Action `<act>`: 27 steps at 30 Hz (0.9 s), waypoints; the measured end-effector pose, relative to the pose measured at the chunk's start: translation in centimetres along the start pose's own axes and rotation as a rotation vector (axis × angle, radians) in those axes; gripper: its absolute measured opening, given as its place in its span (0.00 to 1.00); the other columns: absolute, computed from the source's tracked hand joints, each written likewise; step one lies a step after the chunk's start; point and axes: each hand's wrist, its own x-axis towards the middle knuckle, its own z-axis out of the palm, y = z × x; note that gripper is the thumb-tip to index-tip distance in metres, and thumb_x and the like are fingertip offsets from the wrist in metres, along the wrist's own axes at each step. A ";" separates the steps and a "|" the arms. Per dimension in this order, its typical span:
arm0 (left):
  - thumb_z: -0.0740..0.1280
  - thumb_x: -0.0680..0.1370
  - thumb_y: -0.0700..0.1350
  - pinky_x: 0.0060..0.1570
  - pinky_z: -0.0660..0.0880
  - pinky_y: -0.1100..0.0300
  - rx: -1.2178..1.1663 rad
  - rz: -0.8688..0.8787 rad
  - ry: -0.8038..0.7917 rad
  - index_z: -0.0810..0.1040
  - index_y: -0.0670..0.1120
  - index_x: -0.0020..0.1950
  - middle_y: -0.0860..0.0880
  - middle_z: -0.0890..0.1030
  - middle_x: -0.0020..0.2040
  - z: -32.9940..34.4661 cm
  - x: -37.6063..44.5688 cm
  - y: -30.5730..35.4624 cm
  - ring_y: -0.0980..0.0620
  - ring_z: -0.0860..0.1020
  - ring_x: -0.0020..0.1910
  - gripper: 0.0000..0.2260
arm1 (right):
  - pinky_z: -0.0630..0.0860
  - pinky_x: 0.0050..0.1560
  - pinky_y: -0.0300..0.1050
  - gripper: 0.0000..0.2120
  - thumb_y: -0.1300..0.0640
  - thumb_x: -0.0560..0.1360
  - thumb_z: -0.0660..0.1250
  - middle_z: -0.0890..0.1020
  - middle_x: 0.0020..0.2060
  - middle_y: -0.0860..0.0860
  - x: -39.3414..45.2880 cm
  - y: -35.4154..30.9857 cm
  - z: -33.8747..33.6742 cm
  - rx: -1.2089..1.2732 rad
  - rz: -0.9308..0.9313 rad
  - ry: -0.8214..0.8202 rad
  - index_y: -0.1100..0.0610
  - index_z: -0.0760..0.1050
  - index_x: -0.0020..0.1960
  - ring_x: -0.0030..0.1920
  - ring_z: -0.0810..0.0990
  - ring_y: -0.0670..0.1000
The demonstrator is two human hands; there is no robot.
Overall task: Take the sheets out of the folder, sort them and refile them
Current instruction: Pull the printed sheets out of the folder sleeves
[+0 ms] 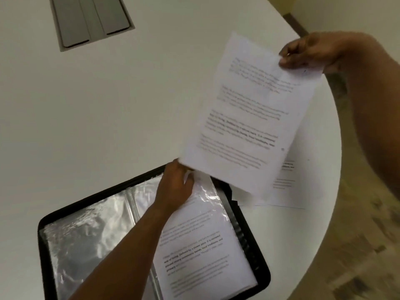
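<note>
right hand (307,53) on sheet (244,118) corner

open folder (257,241) on table (129,105), loose sheets (287,182) right of it

Printed sheet (244,118) held tilted above open black folder (244,215) of plastic sleeves.

Soft, even light is falling on the white counter (134,109). Glare is shining on the plastic sleeves (86,230). The held sheet (244,118) is blurring, and the wide lens is bending the edges.
</note>
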 end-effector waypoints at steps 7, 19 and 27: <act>0.62 0.75 0.45 0.55 0.71 0.62 -0.019 -0.003 0.012 0.78 0.49 0.49 0.54 0.79 0.50 0.4 1.2 1.1 0.55 0.75 0.52 0.07 | 0.77 0.40 0.43 0.03 0.58 0.77 0.70 0.83 0.41 0.52 3.0 8.8 2.8 -0.271 0.168 -0.082 0.54 0.81 0.45 0.39 0.80 0.50; 0.63 0.76 0.42 0.49 0.72 0.60 -0.151 -0.165 0.089 0.78 0.51 0.48 0.57 0.78 0.47 1.2 0.9 3.2 0.56 0.76 0.51 0.06 | 0.70 0.61 0.51 0.18 0.46 0.74 0.70 0.80 0.57 0.55 5.9 14.7 8.5 -0.336 0.129 0.540 0.56 0.78 0.59 0.60 0.76 0.58; 0.59 0.75 0.31 0.51 0.73 0.60 -0.621 -0.405 0.259 0.79 0.46 0.44 0.52 0.81 0.53 -2.4 -1.2 5.0 0.58 0.78 0.52 0.13 | 0.76 0.44 0.44 0.13 0.39 0.74 0.68 0.80 0.35 0.45 -4.8 4.4 25.8 0.057 -0.204 0.257 0.48 0.78 0.39 0.37 0.78 0.46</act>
